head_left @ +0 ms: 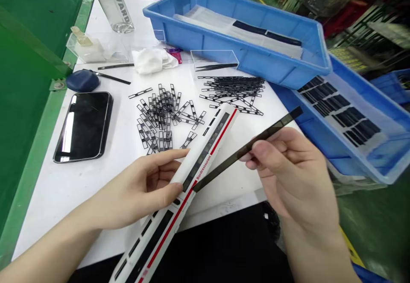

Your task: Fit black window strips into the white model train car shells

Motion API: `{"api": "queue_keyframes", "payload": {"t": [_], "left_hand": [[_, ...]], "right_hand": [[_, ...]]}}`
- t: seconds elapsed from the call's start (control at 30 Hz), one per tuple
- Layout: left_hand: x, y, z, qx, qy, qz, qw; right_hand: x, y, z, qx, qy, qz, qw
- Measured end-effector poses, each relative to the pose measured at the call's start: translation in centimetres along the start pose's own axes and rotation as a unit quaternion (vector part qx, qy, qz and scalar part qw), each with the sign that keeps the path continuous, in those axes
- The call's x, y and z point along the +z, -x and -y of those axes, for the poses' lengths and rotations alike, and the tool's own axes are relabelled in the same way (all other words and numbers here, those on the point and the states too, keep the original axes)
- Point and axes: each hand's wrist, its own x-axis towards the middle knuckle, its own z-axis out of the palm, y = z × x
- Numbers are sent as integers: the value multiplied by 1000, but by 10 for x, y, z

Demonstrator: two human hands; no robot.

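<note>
My left hand is closed around the middle of a white model train car body, which has a red stripe and lettering reading "Bordrestaurant". The car body slants from the lower left up towards the table's middle, with dark window strips along its side. Between thumb and fingers, my right hand pinches a long, dark translucent strip. The strip's lower end meets the side of the car body near the red stripe; its other end points up and right. Several small black-outlined window pieces lie loose beyond the car body.
A pile of thin dark frame pieces lies farther back. Blue bins stand at the back and right. A dark-screened device, a navy round object, tweezers, white tissue and a clear bottle share the white table.
</note>
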Motion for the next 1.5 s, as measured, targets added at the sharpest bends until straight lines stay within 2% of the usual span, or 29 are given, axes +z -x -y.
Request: {"api": "queue_keyframes", "payload": {"t": [0.17,0.33,0.57,0.73,1.03,1.23,1.5], "left_hand": [[-3,0,2,1,-21,-3,1000],[-6,-3,6,-2,-27,16,1000],[1,-3,-1,29,44,13,999],[3,0,-1,23,64,17,998],[11,-2,-8,14,13,-16,1000],[16,-1,-8,11,19,-61,998],[15,3,-6,9,42,-70,997]], "right_hand": [[3,2,-5,0,-18,32,999],[10,1,-10,11,-15,21,1000],[15,-1,-21,16,42,40,998],[13,-8,-26,-28,80,51,995],[23,-10,-20,-79,130,10,988],[25,-9,-24,-84,155,-12,984],[28,-3,-32,-128,179,-35,975]]}}
